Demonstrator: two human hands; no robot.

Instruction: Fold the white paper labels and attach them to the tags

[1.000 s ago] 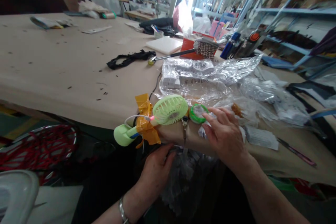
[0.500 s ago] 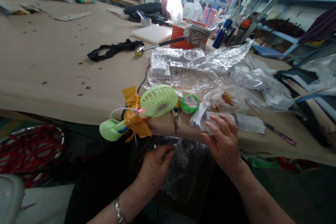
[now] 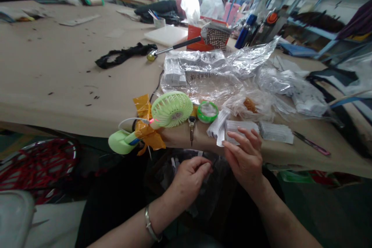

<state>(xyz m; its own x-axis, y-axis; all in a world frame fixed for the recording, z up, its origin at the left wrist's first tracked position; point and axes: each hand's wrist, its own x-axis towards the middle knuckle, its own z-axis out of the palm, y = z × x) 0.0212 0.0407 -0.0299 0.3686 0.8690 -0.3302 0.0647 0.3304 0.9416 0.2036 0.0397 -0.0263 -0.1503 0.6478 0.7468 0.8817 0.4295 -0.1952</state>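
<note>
My right hand (image 3: pixel 244 155) rests at the table's front edge with its fingers curled round a small stack of white paper tags (image 3: pixel 236 128). My left hand (image 3: pixel 192 175) hovers below the table edge over a clear plastic bag (image 3: pixel 209 193) in my lap, its fingers pinched together; what they hold is too small to make out. A green mini fan (image 3: pixel 171 109) taped with yellow tape sits just left of the tags, and a green tape roll (image 3: pixel 207 111) lies beside it.
Clear bags of white tags (image 3: pixel 200 70) cover the table behind the fan. More tags (image 3: pixel 276 133) and a pink-handled tool (image 3: pixel 311 143) lie to the right. A black fabric strip (image 3: pixel 122 55), a long-handled tool (image 3: pixel 174 48) and a red box (image 3: pixel 203 40) lie farther back. Red cord (image 3: pixel 35 162) fills a bin at lower left.
My right hand drew back from the green tape roll to the table edge with the stack of tags. My left hand rose and moved right, closing into a pinch.
</note>
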